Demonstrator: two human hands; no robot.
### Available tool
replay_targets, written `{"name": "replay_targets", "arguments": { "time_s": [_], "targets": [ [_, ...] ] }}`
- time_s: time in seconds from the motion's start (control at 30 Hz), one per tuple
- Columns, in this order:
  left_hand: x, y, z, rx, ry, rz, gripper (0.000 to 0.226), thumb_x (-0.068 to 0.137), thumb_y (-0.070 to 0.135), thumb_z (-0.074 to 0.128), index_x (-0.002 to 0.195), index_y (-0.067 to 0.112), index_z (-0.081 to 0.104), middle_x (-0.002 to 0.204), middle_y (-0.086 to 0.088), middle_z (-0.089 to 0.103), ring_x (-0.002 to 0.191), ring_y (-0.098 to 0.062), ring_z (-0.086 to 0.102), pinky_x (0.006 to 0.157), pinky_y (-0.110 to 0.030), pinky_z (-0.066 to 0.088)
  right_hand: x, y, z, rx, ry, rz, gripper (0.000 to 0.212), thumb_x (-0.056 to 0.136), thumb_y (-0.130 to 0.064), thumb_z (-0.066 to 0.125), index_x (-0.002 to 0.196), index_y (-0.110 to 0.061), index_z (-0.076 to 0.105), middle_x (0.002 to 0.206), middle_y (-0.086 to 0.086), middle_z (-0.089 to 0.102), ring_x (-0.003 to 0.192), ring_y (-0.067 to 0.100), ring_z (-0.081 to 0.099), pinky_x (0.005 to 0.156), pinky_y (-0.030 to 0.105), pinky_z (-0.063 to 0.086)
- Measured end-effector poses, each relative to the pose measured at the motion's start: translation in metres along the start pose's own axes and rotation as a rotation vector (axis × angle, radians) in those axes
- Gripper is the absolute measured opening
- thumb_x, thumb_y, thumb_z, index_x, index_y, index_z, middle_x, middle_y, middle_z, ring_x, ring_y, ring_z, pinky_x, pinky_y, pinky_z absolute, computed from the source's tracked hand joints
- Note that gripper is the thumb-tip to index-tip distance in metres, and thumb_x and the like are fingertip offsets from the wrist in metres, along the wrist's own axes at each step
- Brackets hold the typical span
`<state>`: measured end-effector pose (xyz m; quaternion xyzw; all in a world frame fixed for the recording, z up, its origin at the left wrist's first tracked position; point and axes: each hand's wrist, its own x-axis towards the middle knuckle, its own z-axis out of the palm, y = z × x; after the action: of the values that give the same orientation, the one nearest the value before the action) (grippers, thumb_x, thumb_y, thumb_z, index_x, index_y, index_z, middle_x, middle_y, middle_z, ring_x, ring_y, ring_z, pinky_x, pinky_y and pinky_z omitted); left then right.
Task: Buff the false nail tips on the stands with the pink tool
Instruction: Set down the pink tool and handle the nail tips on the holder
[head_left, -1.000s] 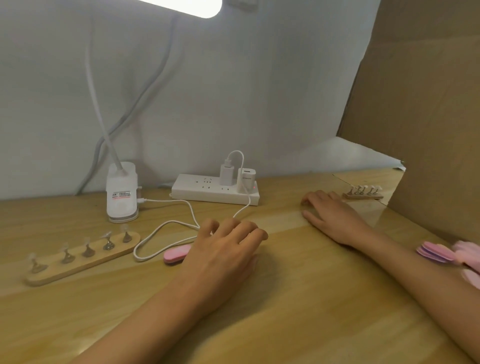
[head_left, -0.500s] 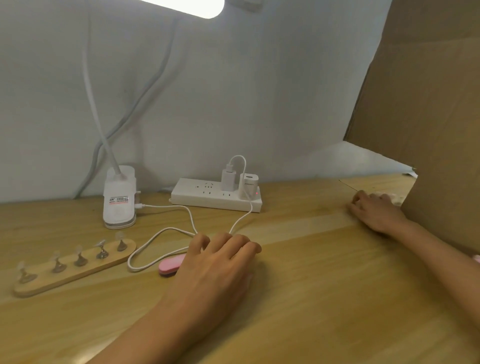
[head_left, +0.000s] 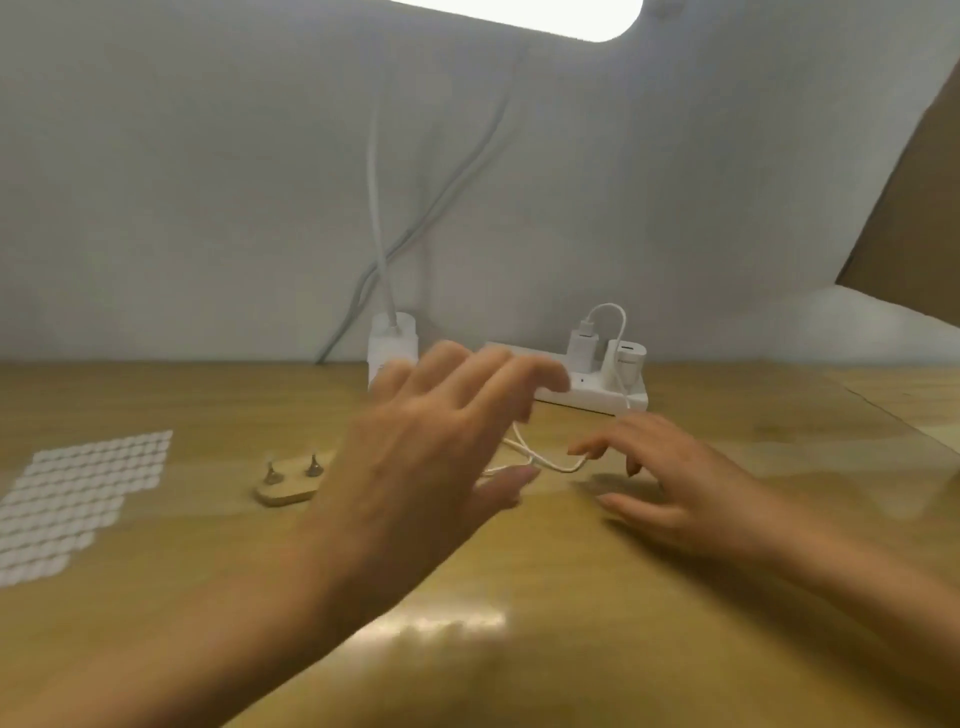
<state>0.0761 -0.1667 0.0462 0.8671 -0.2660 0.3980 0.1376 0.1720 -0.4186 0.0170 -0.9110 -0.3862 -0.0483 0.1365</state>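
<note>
Left grip (head_left: 431, 452) up above tabletop (head_left: 571, 675), fingers spread and loose, nothing held, blurred. Right grip (head_left: 670, 483) low over tabletop, fingers loosely curved, nothing in hold. Its index tip sits at loop of white cable (head_left: 550, 465), contact unclear. Wooden nail stand (head_left: 283, 491) lies just left of left grip, far end hidden behind it. Count: one stand, two nail tips (head_left: 313, 462) showing. Behind: one power strip (head_left: 592, 397), two plugs (head_left: 582, 343) in it, one lamp base (head_left: 392, 338). Far left: one sheet of white dots (head_left: 78, 499).
</note>
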Motion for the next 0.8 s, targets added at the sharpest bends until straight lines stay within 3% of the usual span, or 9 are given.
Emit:
{"name": "replay_targets", "arguments": {
  "time_s": [0.13,0.2,0.27,0.37,0.5,0.6,0.67,0.73,0.8],
  "targets": [
    [-0.044,-0.066,-0.046,0.030,-0.246,-0.499,0.083,0.062,0.057,0.076,0.132,0.050,0.032,0.118,0.025,0.046,0.113,-0.011,0.046,0.087,-0.036,0.035,0.025,-0.025,0.023,0.057,0.007,-0.095,0.049,0.090,-0.046,0.065,0.134,-0.047,0.044,0.127,-0.023,0.041,0.117,-0.011,0.037,0.099,0.012,0.035],
    [-0.063,-0.090,-0.051,-0.024,-0.430,-0.669,0.091,0.064,0.052,0.084,0.131,0.055,0.023,0.121,0.025,0.045,0.121,-0.011,0.047,0.099,-0.040,0.041,0.036,-0.034,0.029,0.081,0.004,-0.108,0.048,0.088,-0.051,0.065,0.130,-0.049,0.043,0.124,-0.024,0.043,0.117,-0.007,0.039,0.099,0.014,0.035],
    [-0.076,-0.103,-0.049,-0.157,-0.491,-0.761,0.095,0.068,0.042,0.087,0.136,0.052,0.023,0.120,0.022,0.052,0.117,-0.008,0.053,0.102,-0.032,0.045,0.047,-0.042,0.034,0.121,0.011,-0.108,0.045,0.083,-0.061,0.060,0.124,-0.047,0.050,0.116,-0.026,0.048,0.113,-0.006,0.043,0.094,0.014,0.036],
    [-0.086,-0.113,-0.041,-0.256,-0.457,-0.754,0.100,0.071,0.033,0.088,0.147,0.044,0.024,0.112,0.020,0.061,0.102,0.003,0.059,0.083,-0.006,0.042,0.056,-0.053,0.043,0.223,0.080,-0.095,0.028,0.085,-0.052,0.065,0.109,-0.037,0.065,0.106,-0.020,0.057,0.103,-0.001,0.053,0.084,0.015,0.042],
    [-0.092,-0.120,-0.045,-0.274,-0.386,-0.736,0.090,0.074,0.021,0.088,0.141,0.042,0.034,0.103,0.016,0.069,0.094,0.003,0.065,0.075,0.001,0.042,0.055,-0.058,0.046,0.284,0.143,-0.088,0.012,0.087,-0.042,0.069,0.097,-0.036,0.071,0.101,-0.018,0.059,0.094,0.004,0.058,0.075,0.014,0.046],
    [-0.096,-0.118,-0.052,-0.325,-0.419,-0.721,0.083,0.074,0.019,0.089,0.133,0.046,0.037,0.101,0.017,0.071,0.094,0.009,0.065,0.076,0.000,0.043,0.049,-0.056,0.043,0.348,0.175,-0.041,0.021,0.081,-0.055,0.065,0.094,-0.040,0.072,0.104,-0.020,0.059,0.089,0.009,0.061,0.072,0.015,0.048],
    [-0.093,-0.110,-0.053,-0.364,-0.451,-0.743,0.092,0.067,0.037,0.089,0.138,0.047,0.032,0.106,0.018,0.069,0.099,0.008,0.063,0.079,-0.001,0.042,0.048,-0.054,0.042,0.408,0.175,0.004,0.023,0.079,-0.059,0.063,0.095,-0.043,0.070,0.102,-0.020,0.064,0.088,0.008,0.064,0.073,0.018,0.051],
    [-0.087,-0.098,-0.047,-0.337,-0.467,-0.757,0.104,0.062,0.052,0.085,0.147,0.045,0.025,0.113,0.018,0.063,0.106,0.001,0.059,0.090,-0.012,0.046,0.049,-0.054,0.044,0.480,0.157,0.039,0.022,0.081,-0.056,0.063,0.096,-0.042,0.069,0.100,-0.018,0.069,0.088,0.006,0.067,0.075,0.024,0.054],
    [-0.083,-0.089,-0.041,-0.252,-0.452,-0.713,0.099,0.070,0.044,0.087,0.149,0.041,0.027,0.112,0.018,0.061,0.103,-0.002,0.059,0.094,-0.025,0.051,0.051,-0.053,0.044,0.458,0.146,0.052,0.018,0.084,-0.052,0.062,0.095,-0.039,0.068,0.097,-0.019,0.069,0.089,0.006,0.066,0.077,0.030,0.054]
  ]
}}
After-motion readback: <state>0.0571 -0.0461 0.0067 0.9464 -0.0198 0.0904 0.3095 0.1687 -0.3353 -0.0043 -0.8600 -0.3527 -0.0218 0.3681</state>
